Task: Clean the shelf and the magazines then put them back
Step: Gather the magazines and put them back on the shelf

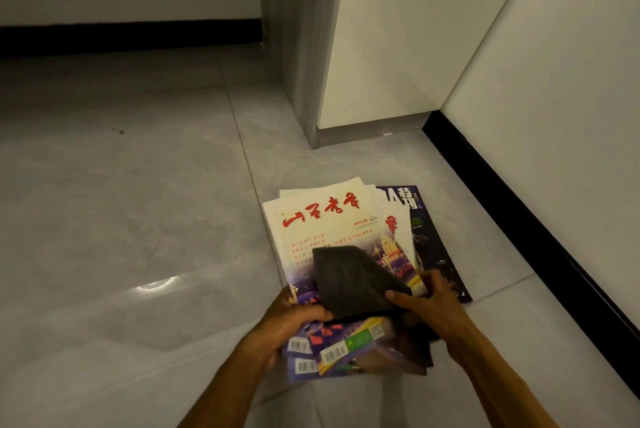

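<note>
A loose pile of magazines (pixel 329 219) lies on the grey tiled floor; the top one has a white cover with red script. A dark blue magazine (pixel 427 237) sticks out at the pile's right. A dark grey cloth (pixel 353 278) lies folded on the top cover. My right hand (pixel 429 303) pinches the cloth's near right edge between thumb and fingers. My left hand (pixel 291 320) grips the near left edge of the pile, thumb on top, fingers underneath. The shelf is not in view.
A grey door frame (pixel 304 46) and a white panel (pixel 398 46) stand behind the pile. A white wall with a black skirting board (pixel 519 219) runs along the right. Open floor tiles (pixel 121 202) stretch to the left, with a small dark speck (pixel 119 131).
</note>
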Available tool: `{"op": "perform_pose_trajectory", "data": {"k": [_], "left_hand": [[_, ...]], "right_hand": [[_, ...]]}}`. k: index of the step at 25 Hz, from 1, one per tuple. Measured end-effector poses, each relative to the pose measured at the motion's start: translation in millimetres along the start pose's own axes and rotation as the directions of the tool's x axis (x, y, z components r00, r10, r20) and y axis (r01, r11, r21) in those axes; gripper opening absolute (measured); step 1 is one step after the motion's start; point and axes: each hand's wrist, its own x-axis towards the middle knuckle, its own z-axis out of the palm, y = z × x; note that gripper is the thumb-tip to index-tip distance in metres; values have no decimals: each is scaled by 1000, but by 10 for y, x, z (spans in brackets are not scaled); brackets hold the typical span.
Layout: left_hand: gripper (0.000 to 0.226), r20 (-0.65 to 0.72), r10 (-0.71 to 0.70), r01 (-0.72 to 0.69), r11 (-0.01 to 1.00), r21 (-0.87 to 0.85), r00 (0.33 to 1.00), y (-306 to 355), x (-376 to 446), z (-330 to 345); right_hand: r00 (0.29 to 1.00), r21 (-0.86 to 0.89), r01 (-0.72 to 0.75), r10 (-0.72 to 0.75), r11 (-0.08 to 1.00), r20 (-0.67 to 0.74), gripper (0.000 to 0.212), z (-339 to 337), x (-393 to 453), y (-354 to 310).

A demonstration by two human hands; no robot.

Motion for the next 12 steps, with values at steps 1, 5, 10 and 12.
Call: {"op": "perform_pose_trajectory", "data": {"k": [1,5,10,12], "left_hand": [[57,22,-27,27,1000,-14,999,-3,-80,-114],[59,-13,-95,92,984,-151,995,-172,-419,-425],[63,-118,-135,119,984,-133,984,-385,-699,-742],[67,-135,-136,122,987,-106,981,-369,-776,-877]], "right_hand": [[1000,47,4,-6,999,24,62,101,-119,33],[996,173,29,-43,985,74,59,517,-481,189],[997,333,-18,-7,943,75,56,950,-685,276],[997,349,-17,-9,937,73,68,1064,-716,271]]}}
